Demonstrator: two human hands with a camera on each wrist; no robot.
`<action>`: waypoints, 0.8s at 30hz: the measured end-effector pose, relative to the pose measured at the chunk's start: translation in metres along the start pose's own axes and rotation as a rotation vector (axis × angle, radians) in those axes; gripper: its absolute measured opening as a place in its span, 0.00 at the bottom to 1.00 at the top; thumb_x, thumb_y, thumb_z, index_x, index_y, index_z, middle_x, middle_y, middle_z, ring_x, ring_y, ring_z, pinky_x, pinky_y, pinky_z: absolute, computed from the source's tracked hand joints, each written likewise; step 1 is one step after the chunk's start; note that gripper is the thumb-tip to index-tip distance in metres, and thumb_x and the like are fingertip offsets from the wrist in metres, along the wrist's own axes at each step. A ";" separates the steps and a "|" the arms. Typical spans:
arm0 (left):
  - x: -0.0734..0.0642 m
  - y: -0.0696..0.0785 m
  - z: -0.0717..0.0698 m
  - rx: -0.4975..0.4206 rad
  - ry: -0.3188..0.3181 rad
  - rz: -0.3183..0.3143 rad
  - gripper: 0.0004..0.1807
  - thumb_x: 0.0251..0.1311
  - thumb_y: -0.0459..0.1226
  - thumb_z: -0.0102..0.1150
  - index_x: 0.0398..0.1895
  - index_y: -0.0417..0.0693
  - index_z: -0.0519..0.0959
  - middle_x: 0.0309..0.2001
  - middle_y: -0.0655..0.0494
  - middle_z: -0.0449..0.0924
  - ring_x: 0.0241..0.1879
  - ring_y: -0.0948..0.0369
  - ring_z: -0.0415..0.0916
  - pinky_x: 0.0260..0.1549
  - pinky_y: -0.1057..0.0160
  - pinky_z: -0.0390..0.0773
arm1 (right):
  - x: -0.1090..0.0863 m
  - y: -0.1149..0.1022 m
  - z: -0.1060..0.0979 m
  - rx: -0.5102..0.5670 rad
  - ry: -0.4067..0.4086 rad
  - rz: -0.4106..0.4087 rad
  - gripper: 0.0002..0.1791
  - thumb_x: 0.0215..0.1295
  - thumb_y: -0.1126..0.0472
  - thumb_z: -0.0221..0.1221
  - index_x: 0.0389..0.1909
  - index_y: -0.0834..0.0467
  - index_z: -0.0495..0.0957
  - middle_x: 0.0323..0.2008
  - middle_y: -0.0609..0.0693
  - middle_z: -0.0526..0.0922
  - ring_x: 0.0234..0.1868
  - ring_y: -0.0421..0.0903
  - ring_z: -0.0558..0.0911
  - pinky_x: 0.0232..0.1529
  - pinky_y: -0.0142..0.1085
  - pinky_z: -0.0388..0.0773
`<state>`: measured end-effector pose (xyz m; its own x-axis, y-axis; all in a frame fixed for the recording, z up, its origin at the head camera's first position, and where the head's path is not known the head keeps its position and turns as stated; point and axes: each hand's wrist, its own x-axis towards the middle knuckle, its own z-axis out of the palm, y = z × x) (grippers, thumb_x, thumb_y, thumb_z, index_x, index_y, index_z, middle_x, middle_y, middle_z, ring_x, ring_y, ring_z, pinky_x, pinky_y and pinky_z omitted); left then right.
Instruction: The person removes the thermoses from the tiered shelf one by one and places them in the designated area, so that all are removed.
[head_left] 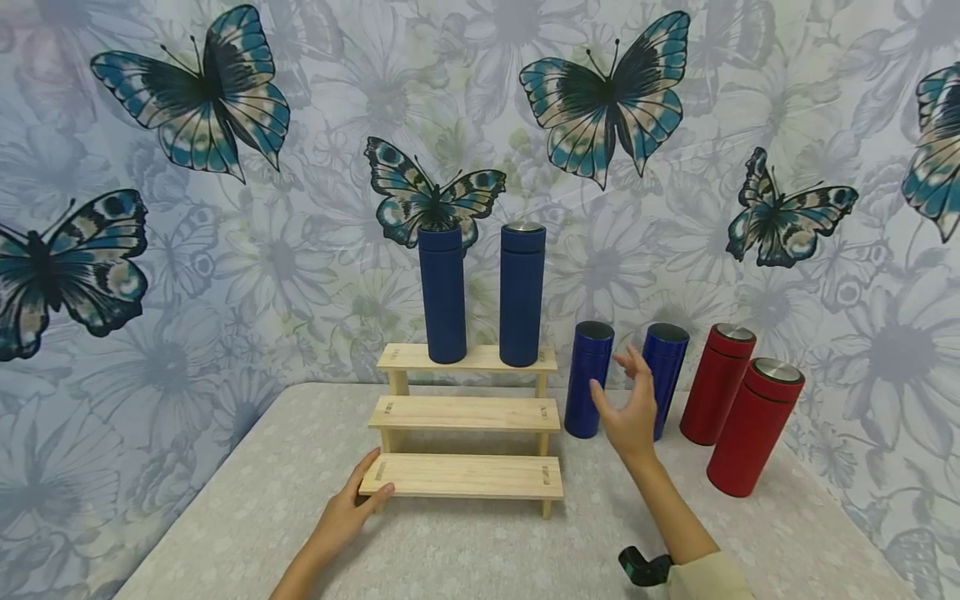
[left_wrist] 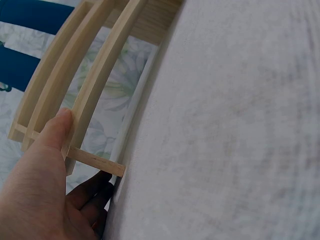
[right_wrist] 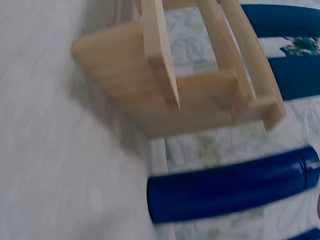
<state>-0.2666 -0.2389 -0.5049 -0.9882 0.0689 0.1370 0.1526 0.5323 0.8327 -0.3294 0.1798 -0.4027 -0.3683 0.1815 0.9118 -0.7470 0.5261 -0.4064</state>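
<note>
On the rack [head_left: 465, 412] stand plain navy bottles [head_left: 521, 296].

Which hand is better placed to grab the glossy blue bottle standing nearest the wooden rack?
Likely the right: the right hand is empty and raised near the glossy blue bottle, while the left hand grips the wooden rack at its left end, farther away.

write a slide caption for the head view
Left hand grips a tiered wooden rack; right hand open near glossy blue bottles.
</note>
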 end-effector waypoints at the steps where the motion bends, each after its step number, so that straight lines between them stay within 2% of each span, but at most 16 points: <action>1: 0.000 0.000 0.000 -0.003 0.001 0.002 0.39 0.62 0.54 0.52 0.72 0.60 0.48 0.66 0.36 0.54 0.58 0.35 0.61 0.49 0.38 0.67 | 0.001 0.000 0.012 0.018 -0.016 0.016 0.40 0.50 0.70 0.65 0.65 0.63 0.59 0.52 0.61 0.74 0.54 0.55 0.70 0.57 0.40 0.63; 5: 0.001 0.001 0.001 -0.008 0.002 0.005 0.39 0.62 0.53 0.52 0.72 0.58 0.48 0.66 0.36 0.55 0.58 0.36 0.62 0.49 0.38 0.67 | 0.010 -0.010 0.049 0.081 -0.097 0.104 0.42 0.55 0.64 0.64 0.68 0.60 0.54 0.55 0.61 0.70 0.57 0.55 0.68 0.57 0.47 0.62; 8: 0.000 0.001 0.000 0.001 0.003 -0.004 0.40 0.61 0.54 0.52 0.72 0.57 0.48 0.66 0.36 0.55 0.58 0.36 0.62 0.49 0.38 0.67 | 0.023 -0.021 0.071 0.102 -0.151 0.129 0.43 0.55 0.63 0.65 0.69 0.61 0.51 0.57 0.61 0.67 0.59 0.55 0.66 0.58 0.48 0.61; 13: -0.002 0.000 -0.004 0.009 0.000 -0.014 0.39 0.62 0.54 0.52 0.72 0.57 0.48 0.65 0.35 0.56 0.57 0.35 0.64 0.47 0.37 0.68 | 0.050 -0.034 0.101 0.133 -0.165 0.155 0.47 0.57 0.57 0.65 0.70 0.60 0.47 0.63 0.59 0.63 0.63 0.54 0.64 0.61 0.47 0.60; 18: -0.002 -0.001 -0.004 -0.003 -0.006 -0.005 0.39 0.62 0.53 0.52 0.72 0.57 0.48 0.65 0.34 0.55 0.57 0.35 0.63 0.47 0.37 0.68 | 0.073 -0.039 0.120 0.157 -0.209 0.224 0.53 0.56 0.54 0.65 0.73 0.53 0.39 0.69 0.57 0.52 0.66 0.58 0.59 0.62 0.51 0.58; 22: -0.002 0.000 -0.003 0.000 -0.007 -0.011 0.40 0.62 0.54 0.52 0.72 0.57 0.48 0.65 0.34 0.55 0.57 0.36 0.64 0.48 0.38 0.69 | 0.080 -0.033 0.127 0.138 -0.276 0.306 0.56 0.56 0.54 0.65 0.73 0.47 0.33 0.72 0.51 0.45 0.67 0.54 0.57 0.61 0.50 0.59; 24: -0.002 0.001 -0.002 0.001 -0.007 -0.014 0.40 0.62 0.54 0.52 0.72 0.56 0.48 0.65 0.34 0.55 0.57 0.36 0.64 0.48 0.39 0.69 | 0.080 -0.029 0.128 0.143 -0.288 0.318 0.56 0.56 0.55 0.65 0.73 0.46 0.32 0.72 0.49 0.42 0.68 0.53 0.56 0.62 0.49 0.59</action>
<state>-0.2648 -0.2398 -0.5029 -0.9903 0.0673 0.1216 0.1388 0.5340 0.8340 -0.4082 0.0723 -0.3250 -0.7157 0.0660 0.6952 -0.6335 0.3577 -0.6861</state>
